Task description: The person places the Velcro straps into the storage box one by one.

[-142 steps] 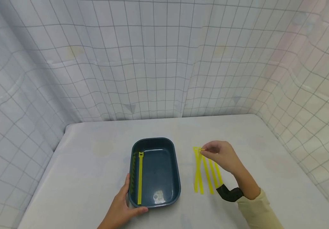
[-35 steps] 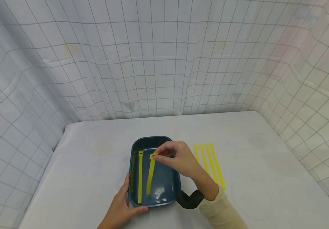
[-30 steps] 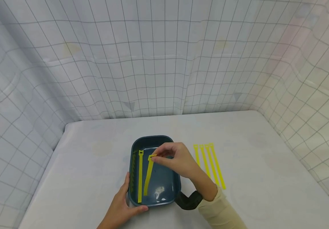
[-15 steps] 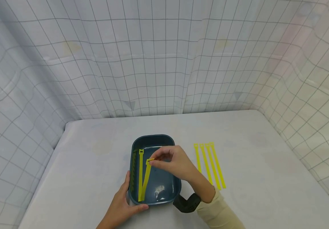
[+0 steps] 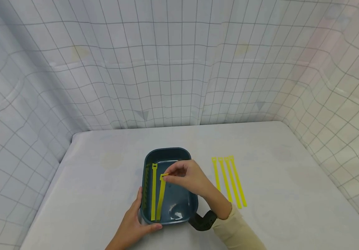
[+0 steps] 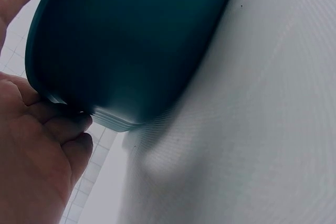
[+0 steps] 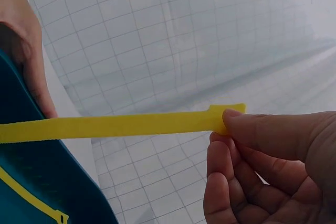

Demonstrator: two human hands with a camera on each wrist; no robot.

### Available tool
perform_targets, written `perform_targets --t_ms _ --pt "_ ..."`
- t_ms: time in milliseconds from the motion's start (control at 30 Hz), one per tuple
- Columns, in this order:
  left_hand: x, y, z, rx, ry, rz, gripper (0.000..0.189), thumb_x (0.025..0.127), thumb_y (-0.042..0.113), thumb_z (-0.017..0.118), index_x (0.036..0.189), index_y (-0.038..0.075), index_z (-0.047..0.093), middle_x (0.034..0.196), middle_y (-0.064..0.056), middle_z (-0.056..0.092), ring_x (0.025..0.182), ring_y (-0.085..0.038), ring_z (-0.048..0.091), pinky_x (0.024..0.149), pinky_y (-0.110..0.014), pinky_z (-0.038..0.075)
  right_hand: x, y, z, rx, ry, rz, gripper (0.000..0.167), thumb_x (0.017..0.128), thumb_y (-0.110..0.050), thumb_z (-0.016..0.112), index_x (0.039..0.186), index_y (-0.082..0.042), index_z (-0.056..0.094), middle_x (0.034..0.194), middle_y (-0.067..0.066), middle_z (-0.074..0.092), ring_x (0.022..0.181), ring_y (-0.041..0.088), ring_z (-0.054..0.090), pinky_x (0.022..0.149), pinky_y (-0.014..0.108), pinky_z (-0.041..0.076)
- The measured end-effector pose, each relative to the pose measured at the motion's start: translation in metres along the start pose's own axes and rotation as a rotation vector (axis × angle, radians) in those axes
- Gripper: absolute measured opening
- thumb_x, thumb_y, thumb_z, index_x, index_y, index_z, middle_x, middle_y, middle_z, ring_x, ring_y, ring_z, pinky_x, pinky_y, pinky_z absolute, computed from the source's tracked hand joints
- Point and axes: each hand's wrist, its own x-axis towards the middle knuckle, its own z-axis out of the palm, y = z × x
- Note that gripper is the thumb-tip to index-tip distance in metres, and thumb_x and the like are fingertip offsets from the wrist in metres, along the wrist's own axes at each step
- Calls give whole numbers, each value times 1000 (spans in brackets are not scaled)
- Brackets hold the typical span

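Observation:
My right hand [image 5: 187,177] pinches the wide, slotted head of a yellow hook-and-loop cable tie [image 7: 131,125] between thumb and fingers. This tie slants down inside the dark blue tray [image 5: 179,205], its tail by the tray's near left end. A second yellow cable tie [image 5: 153,192] lies lengthwise on the tray floor, left of the held one. My left hand [image 5: 132,222] grips the tray at its near left corner. In the left wrist view, the fingers [image 6: 73,129] curl at the rim. My right hand hides part of the tray's far right side.
Several yellow cable ties [image 5: 233,182] lie side by side on the white table [image 5: 276,166], right of the tray. Near ends of some are behind my right arm. A black wrist strap [image 5: 202,221] hangs by the tray's near right corner. White gridded curtains [image 5: 179,69] surround the table.
My right hand has taken one cable tie from the right-hand group and carried it left over the tray. Lately it came lower and nearer the lying tie. My left hand stayed put.

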Motion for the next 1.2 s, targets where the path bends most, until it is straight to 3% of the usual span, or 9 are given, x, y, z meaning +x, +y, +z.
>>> perform_targets --t_ms 433,600,967,1200 --pt "0 -3 -1 -2 7 52 123 60 41 84 147 2 6 149 -17 16 133 -36 21 100 -54 23 20 31 -1 -25 23 118 14 83 -7 68 91 4 67 82 7 66 73 27 62 64 25 52" --pt "1 -3 0 -7 2 33 123 60 41 84 147 3 6 149 -15 16 133 -34 21 101 -52 24 24 41 0 -9 26 132 16 82 -6 68 92 7 67 83 11 66 75 31 62 64 24 51" --pt "-1 0 -1 5 -6 4 122 61 42 83 147 4 5 149 -17 17 132 -37 22 99 -54 25 41 60 0 -40 54 209 16 81 -8 69 90 6 67 81 7 66 71 13 61 66 25 51" --pt "0 -1 0 3 -2 5 122 61 43 83 148 5 5 150 -15 17 132 -35 22 99 -51 24 46 64 1 -61 55 244 14 81 -6 69 89 6 68 81 8 66 71 13 61 69 32 52"
